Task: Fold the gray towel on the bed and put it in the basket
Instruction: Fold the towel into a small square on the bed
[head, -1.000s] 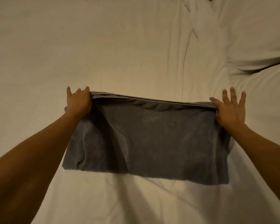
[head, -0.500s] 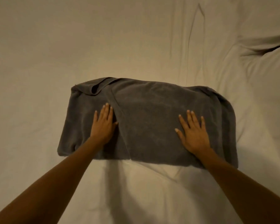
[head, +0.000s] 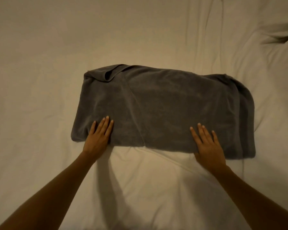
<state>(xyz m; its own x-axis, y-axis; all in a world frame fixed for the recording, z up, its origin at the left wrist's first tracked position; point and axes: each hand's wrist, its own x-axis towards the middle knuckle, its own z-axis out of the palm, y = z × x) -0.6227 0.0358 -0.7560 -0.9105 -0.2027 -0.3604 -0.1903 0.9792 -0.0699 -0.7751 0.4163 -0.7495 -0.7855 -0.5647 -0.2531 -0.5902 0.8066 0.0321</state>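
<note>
Towel (head: 165, 107) folded into a long gray band is seen lying flat on the bed (head: 40, 55), its long axis running left to right across the view, square to the person's reach. The left hand (head: 98, 136) is laid open and flat on the band's near left corner, fingers together and pointing away; the right hand (head: 207, 145) is pressed open on the near edge toward the right end, fingers slightly spread. Nothing is gripped by either hand: both palms are simply rested on the cloth. The near long edge is thus covered by both hands, while the far long edge is left untouched, with a loose flap turned up at its far left corner and layers bunched unevenly at the right end. The right end extends somewhat past the right hand, whereas the left end sits just beside the left hand. Judged from this layout, a further fold would be made end over end along the long axis, and either short end could be lifted by the hand nearest it. The rumpled far corner may need flattening first. The basket is not shown in the view, so its direction cannot be told.
</note>
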